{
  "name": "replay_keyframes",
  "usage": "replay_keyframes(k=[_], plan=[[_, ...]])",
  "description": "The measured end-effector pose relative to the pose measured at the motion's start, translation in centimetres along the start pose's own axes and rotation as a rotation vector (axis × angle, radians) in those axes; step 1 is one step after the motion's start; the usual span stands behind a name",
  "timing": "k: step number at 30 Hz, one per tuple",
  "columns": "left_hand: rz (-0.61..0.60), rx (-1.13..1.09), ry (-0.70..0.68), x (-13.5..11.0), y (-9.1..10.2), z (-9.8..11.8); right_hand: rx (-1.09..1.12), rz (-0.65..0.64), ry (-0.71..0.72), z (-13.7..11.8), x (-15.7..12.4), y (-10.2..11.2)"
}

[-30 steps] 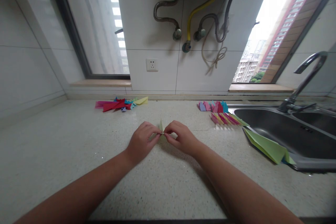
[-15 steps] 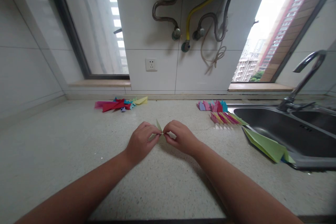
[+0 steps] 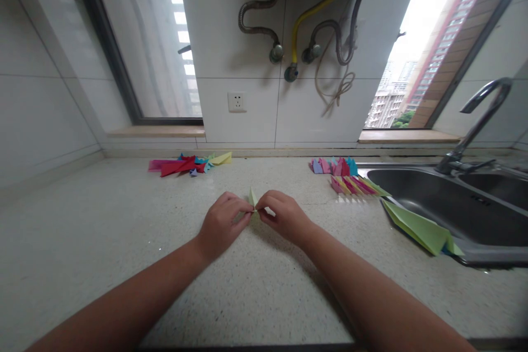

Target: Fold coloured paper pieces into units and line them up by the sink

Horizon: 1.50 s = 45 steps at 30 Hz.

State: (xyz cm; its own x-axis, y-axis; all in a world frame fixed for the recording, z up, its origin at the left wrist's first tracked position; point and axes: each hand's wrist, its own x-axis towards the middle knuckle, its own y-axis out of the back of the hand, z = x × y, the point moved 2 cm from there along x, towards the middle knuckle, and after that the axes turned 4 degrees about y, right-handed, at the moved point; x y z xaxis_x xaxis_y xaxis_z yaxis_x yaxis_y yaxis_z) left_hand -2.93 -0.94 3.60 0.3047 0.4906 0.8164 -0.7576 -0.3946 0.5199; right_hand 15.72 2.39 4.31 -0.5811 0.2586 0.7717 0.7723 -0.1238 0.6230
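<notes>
Both hands meet over the middle of the speckled counter (image 3: 231, 291), fingertips nearly touching. My left hand (image 3: 223, 220) pinches one side of a small pale green folded paper (image 3: 253, 197). From the other side my right hand (image 3: 284, 214) pinches it between thumb and forefinger. A narrow pointed part of the paper stands up behind the fingertips; the rest is mostly hidden by my fingers.
Colourful folded papers (image 3: 181, 166) lie in a pile at the back left. Paper pieces in rows (image 3: 355, 185) stand by the sink (image 3: 412, 192). A large green paper plane (image 3: 421, 228) rests at the sink's edge. The faucet (image 3: 487, 115) rises at the right.
The upright point of the pale green paper has shifted slightly right and turned between my fingertips. Both hands stay in almost the same place.
</notes>
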Motion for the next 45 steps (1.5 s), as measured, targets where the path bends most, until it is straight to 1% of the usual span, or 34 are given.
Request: replay_keyframes(k=[10, 17, 24, 34, 45], plan=[[0.008, -0.013, -0.009, 0.0, 0.0, 0.1, -0.073, 0.090, -0.011, -0.2, 0.0, -0.1], [0.025, -0.002, 0.000, 0.1, 0.1, 0.0, -0.004, 0.031, -0.089, 0.4, -0.4, -0.1], [0.035, 0.031, -0.014, 0.3, 0.2, -0.1, -0.018, -0.032, -0.102, 1.0, -0.5, -0.1], [-0.015, 0.019, -0.035, 0.1, 0.2, 0.0, -0.030, -0.036, -0.049, 1.1, -0.4, 0.1], [-0.051, 0.093, -0.038, 0.0, -0.1, -0.7, -0.046, -0.067, -0.034, 1.0, -0.4, 0.2]])
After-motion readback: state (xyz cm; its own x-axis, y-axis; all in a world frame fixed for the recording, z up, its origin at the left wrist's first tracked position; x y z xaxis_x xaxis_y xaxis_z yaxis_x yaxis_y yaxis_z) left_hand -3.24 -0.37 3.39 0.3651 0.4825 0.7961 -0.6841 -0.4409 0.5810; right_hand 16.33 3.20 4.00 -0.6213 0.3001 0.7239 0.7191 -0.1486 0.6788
